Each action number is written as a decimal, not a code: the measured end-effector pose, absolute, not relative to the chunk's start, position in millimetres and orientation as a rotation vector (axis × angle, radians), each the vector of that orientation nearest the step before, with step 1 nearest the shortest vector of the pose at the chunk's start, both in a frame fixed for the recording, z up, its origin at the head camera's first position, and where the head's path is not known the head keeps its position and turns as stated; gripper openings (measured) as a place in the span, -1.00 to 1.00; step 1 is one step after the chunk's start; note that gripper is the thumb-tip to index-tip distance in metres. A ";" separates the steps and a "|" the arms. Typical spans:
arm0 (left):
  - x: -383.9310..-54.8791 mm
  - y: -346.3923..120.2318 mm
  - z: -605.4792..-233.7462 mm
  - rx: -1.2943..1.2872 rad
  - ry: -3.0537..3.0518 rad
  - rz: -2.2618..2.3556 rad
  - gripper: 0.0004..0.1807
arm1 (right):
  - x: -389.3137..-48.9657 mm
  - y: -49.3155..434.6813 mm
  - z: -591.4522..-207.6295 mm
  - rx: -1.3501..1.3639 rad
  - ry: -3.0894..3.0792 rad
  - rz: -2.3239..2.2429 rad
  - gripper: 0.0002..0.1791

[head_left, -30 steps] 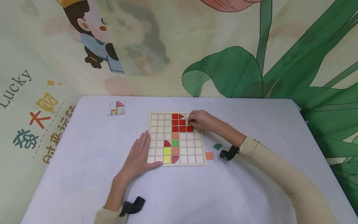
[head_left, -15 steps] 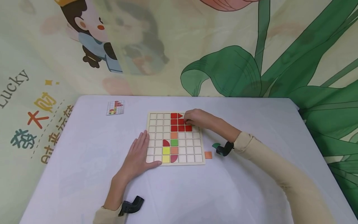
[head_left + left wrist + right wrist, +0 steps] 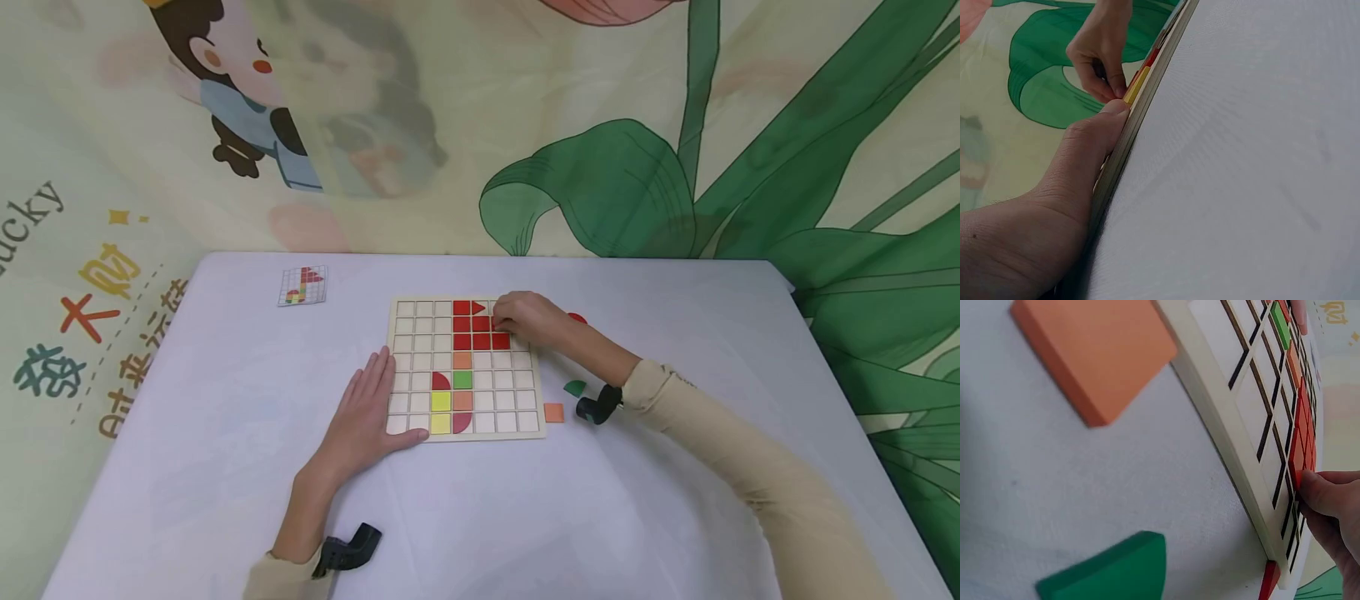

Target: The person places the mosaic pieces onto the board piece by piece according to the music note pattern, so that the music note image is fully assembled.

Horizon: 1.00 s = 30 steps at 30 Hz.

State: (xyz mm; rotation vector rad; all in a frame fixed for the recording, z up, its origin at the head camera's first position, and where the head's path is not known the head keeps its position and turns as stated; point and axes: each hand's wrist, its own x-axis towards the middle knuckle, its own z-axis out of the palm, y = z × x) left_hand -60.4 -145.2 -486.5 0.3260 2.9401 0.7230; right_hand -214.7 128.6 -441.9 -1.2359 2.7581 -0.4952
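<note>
A square wooden grid board [image 3: 504,436] lies on the white table, with coloured flat pieces in some of its cells. My left hand [image 3: 360,421] lies flat along its left edge, fingers straight, the thumb on the front corner. Over the upper right cells, my right hand [image 3: 531,318] pinches a red piece [image 3: 1298,478] between thumb and fingers, at the end of a red row; the fingers hide most of it. Red squares [image 3: 482,341], a red triangle [image 3: 477,308], an orange square [image 3: 462,360], a green square [image 3: 462,380] and yellow squares [image 3: 440,402] fill neighbouring cells.
Right of the board lie a loose orange square [image 3: 553,412] and a green quarter-round piece [image 3: 574,388]. A red piece [image 3: 577,317] shows just beyond the right forearm. At the back left lies a small card [image 3: 302,286] printed with a coloured grid pattern.
My right hand has shifted slightly left onto the end of the red middle row, and its forearm now uncovers a loose red piece behind. The left hand stays on the board's edge.
</note>
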 end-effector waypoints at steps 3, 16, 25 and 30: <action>-59.8 -145.9 -486.5 0.330 2.941 0.723 0.29 | -209.8 128.2 -440.4 -1.183 2.770 -0.455 -0.84; -59.4 -146.8 -484.5 0.341 2.942 0.734 0.29 | -142.4 162.4 -423.2 -1.160 2.846 -0.405 -0.60; -60.0 -147.3 -483.4 0.349 2.952 0.739 0.28 | -84.8 205.3 -435.7 -1.074 2.997 -0.411 -0.52; -59.6 -146.8 -482.2 0.344 2.943 0.730 0.28 | -67.3 221.1 -442.5 -0.906 3.024 -0.490 -0.51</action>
